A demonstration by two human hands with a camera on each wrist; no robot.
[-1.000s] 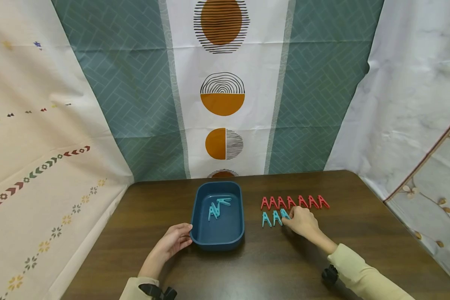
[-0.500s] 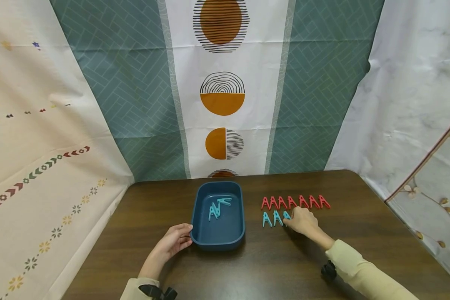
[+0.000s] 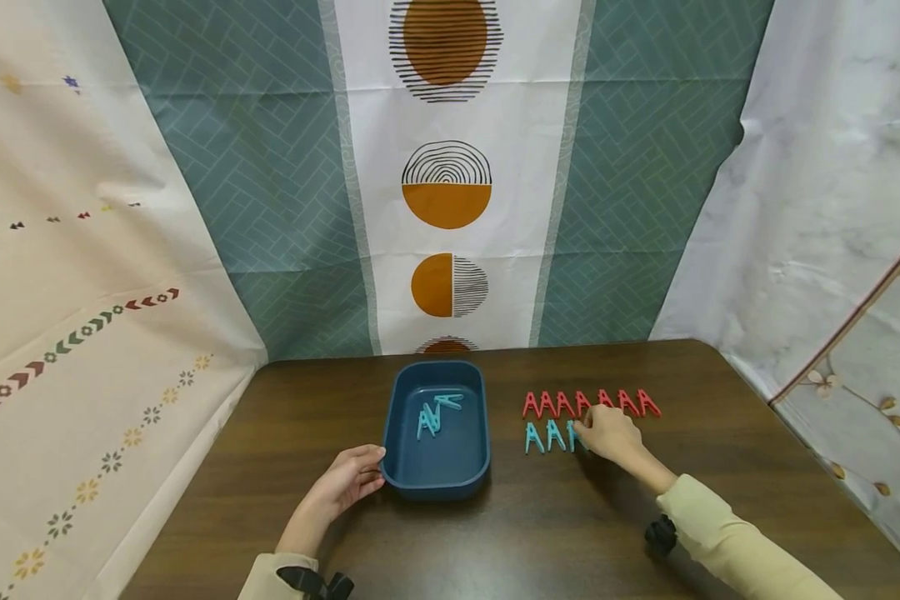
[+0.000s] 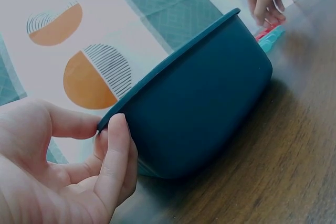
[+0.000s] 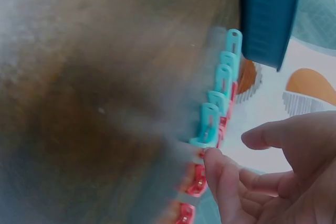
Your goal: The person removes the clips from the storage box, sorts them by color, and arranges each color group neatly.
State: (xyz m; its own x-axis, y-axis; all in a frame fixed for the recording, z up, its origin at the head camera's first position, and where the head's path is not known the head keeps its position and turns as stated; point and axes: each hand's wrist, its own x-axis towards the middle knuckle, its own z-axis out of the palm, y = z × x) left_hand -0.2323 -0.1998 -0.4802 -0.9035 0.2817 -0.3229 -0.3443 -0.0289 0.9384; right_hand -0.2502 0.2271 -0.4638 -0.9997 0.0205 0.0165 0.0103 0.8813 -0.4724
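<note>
My left hand (image 3: 354,480) pinches the near left rim of a dark blue plastic bin (image 4: 199,93), thumb on top and fingers beneath. Inside lie several turquoise clothespins (image 3: 428,419). To the right of the bin, three turquoise clothespins stand spread in a short row on the table. My right hand (image 3: 613,433) is at the right end of that row, by the third turquoise clothespin (image 5: 209,121). In the right wrist view one fingertip is right at its near end, while the thumb is held apart. The hand partly hides this clothespin in the head view.
Behind the turquoise row runs a row of several red clothespins (image 3: 545,402), partly covered by the right hand. The brown wooden table (image 3: 487,550) ends at patterned cloth hangings (image 3: 622,250) at the back and sides.
The third turquoise clothespin has shifted slightly right, evening the row. My right hand has let it go and moved a little right and back. The left hand and bin have stayed put.
</note>
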